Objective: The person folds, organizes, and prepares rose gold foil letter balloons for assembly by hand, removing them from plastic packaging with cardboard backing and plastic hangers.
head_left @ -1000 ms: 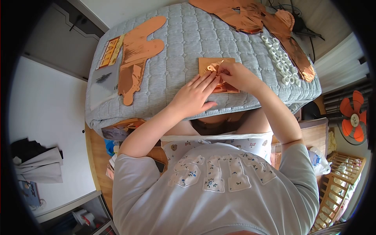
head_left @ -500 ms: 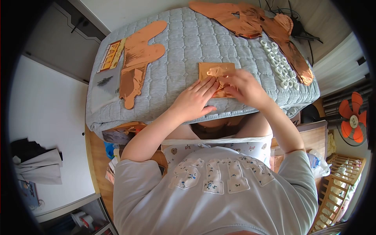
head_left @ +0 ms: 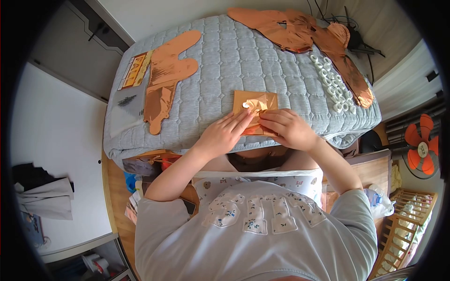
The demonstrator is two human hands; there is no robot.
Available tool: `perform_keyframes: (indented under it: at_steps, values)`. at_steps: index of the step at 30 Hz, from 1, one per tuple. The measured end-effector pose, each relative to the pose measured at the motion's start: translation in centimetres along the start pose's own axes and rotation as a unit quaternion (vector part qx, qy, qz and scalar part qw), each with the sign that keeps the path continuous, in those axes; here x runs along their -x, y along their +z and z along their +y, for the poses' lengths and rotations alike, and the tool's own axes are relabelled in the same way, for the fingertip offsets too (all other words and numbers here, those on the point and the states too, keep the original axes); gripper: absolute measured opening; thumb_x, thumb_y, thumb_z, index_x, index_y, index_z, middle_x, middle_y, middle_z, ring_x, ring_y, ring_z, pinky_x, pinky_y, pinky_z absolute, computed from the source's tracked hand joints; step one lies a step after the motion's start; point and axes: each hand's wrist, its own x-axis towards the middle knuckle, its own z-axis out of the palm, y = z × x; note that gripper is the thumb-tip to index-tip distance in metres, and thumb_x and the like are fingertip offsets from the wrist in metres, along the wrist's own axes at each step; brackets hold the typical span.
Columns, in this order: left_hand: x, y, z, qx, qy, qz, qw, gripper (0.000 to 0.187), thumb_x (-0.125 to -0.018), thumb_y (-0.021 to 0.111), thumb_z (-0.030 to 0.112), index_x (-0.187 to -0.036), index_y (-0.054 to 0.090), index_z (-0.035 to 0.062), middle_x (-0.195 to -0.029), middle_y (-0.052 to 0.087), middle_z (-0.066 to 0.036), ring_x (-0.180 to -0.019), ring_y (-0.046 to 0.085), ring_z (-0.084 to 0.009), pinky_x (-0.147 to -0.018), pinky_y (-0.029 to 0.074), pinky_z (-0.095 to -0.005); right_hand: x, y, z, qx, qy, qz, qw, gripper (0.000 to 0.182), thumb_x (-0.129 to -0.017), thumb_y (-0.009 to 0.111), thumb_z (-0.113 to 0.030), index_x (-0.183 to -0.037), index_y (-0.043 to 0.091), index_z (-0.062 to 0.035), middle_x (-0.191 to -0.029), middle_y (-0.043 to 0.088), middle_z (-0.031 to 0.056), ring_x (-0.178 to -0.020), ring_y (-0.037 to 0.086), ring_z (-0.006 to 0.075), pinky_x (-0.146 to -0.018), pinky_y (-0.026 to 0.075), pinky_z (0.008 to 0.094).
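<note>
A square copper-coloured foil piece (head_left: 269, 99) lies near the front edge of the grey quilted mattress (head_left: 215, 61). My left hand (head_left: 224, 133) rests flat on its left side, fingers stretched toward the middle. From the right, my right hand (head_left: 291, 128) reaches onto the foil with its fingers bent and pressed together at a crease; what they pinch, if anything, is too small to tell. A small white spot shows on the foil just above my left fingertips.
Flat copper foil shapes lie at the left (head_left: 161, 79) and back right (head_left: 293, 30). Several white rings (head_left: 335, 86) are at the right. A clear bag (head_left: 127, 110) and a printed card (head_left: 136, 70) lie left. An orange fan (head_left: 423, 150) stands far right.
The foil square sits lower in view. My right hand has come down from above the foil onto it, its fingers now closed together. My left hand stays on the foil.
</note>
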Motion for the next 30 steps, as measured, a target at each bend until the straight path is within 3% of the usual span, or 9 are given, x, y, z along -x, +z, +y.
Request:
perform_keyframes:
  at_steps: [3, 5, 8, 11, 14, 21, 23, 26, 30]
  values:
    - [0.7, 0.3, -0.1, 0.054, -0.03, 0.057, 0.996, 0.061, -0.088, 0.071, 0.014, -0.145, 0.051, 0.0025, -0.151, 0.052, -0.015, -0.135, 0.056, -0.0263, -0.114, 0.045, -0.0432, -0.1, 0.5, -0.4, 0.001, 0.004, 0.021, 1.0, 0.055, -0.077, 0.079, -0.014, -0.13, 0.065, -0.008, -0.13, 0.066, 0.0082, -0.117, 0.063, 0.0268, -0.1, 0.049, 0.0413]
    - [1.2, 0.4, -0.2, -0.049, 0.005, 0.106, 0.993, 0.045, -0.089, 0.07, 0.021, -0.132, 0.065, 0.0071, -0.139, 0.063, -0.01, -0.129, 0.061, -0.024, -0.113, 0.044, -0.0438, -0.2, 0.7, -0.2, 0.003, 0.003, 0.028, 1.0, 0.054, -0.076, 0.078, -0.013, -0.128, 0.066, -0.0084, -0.129, 0.067, 0.0077, -0.116, 0.064, 0.0262, -0.099, 0.049, 0.041]
    - [1.6, -0.2, -0.2, -0.064, -0.026, 0.154, 0.986, 0.034, -0.086, 0.074, 0.022, -0.119, 0.074, 0.0146, -0.128, 0.07, -0.001, -0.119, 0.066, -0.0198, -0.112, 0.044, -0.0435, -0.2, 0.8, -0.2, -0.005, 0.013, 0.033, 0.999, 0.051, -0.077, 0.078, -0.012, -0.126, 0.067, -0.0091, -0.127, 0.068, 0.0063, -0.114, 0.065, 0.0253, -0.099, 0.049, 0.0404]
    - [1.9, 0.9, -1.0, -0.095, 0.003, 0.232, 0.968, 0.027, -0.083, 0.079, 0.025, -0.109, 0.078, 0.0207, -0.117, 0.073, 0.007, -0.11, 0.067, -0.0155, -0.114, 0.042, -0.0432, -0.4, 0.8, -0.3, -0.008, 0.011, 0.042, 0.999, 0.047, -0.078, 0.077, -0.012, -0.125, 0.069, -0.0094, -0.126, 0.069, 0.0059, -0.112, 0.065, 0.0252, -0.098, 0.049, 0.0398]
    - [1.8, 1.0, -1.0, -0.117, 0.0, 0.249, 0.961, 0.02, -0.082, 0.08, 0.027, -0.101, 0.08, 0.0257, -0.109, 0.075, 0.011, -0.102, 0.067, -0.0127, -0.112, 0.042, -0.0416, -0.4, 0.9, -0.3, -0.016, 0.015, 0.05, 0.999, 0.042, -0.08, 0.077, -0.013, -0.122, 0.07, -0.0095, -0.126, 0.07, 0.0057, -0.111, 0.066, 0.0249, -0.097, 0.05, 0.0389]
    - [1.4, -0.2, -0.3, -0.108, -0.021, 0.26, 0.959, 0.019, -0.081, 0.081, 0.027, -0.1, 0.08, 0.0256, -0.103, 0.075, 0.013, -0.095, 0.067, -0.0115, -0.103, 0.045, -0.0369, -0.7, 1.0, -0.7, -0.007, 0.02, 0.081, 0.997, 0.036, -0.081, 0.08, -0.016, -0.115, 0.073, -0.0098, -0.118, 0.073, 0.0038, -0.105, 0.068, 0.024, -0.093, 0.052, 0.0385]
    - [1.5, -0.1, -0.4, -0.065, -0.03, 0.27, 0.96, 0.028, -0.074, 0.083, 0.022, -0.102, 0.081, 0.0246, -0.102, 0.077, 0.01, -0.095, 0.068, -0.0126, -0.1, 0.047, -0.0378, -1.0, 1.2, -0.8, -0.019, 0.02, 0.088, 0.996, 0.035, -0.08, 0.08, -0.015, -0.114, 0.073, -0.0097, -0.116, 0.073, 0.0033, -0.103, 0.068, 0.024, -0.092, 0.052, 0.0385]
    - [1.6, -1.3, -0.2, -0.019, -0.033, 0.256, 0.966, 0.029, -0.073, 0.084, 0.019, -0.102, 0.08, 0.0218, -0.1, 0.077, 0.009, -0.094, 0.068, -0.0133, -0.094, 0.05, -0.037, -0.5, 1.8, -0.9, -0.01, 0.005, 0.109, 0.994, 0.038, -0.078, 0.078, -0.012, -0.115, 0.072, -0.01, -0.111, 0.073, 0.0025, -0.1, 0.068, 0.0213, -0.087, 0.051, 0.0367]
    - [1.4, -3.2, -0.1, -0.012, -0.035, 0.284, 0.958, 0.03, -0.072, 0.085, 0.017, -0.102, 0.08, 0.0181, -0.095, 0.078, 0.006, -0.093, 0.071, -0.0143, -0.09, 0.051, -0.0362, -1.0, 2.2, -1.0, -0.019, -0.012, 0.133, 0.991, 0.037, -0.074, 0.081, -0.006, -0.109, 0.072, -0.0095, -0.106, 0.074, 0.0046, -0.093, 0.069, 0.0266, -0.083, 0.052, 0.0383]
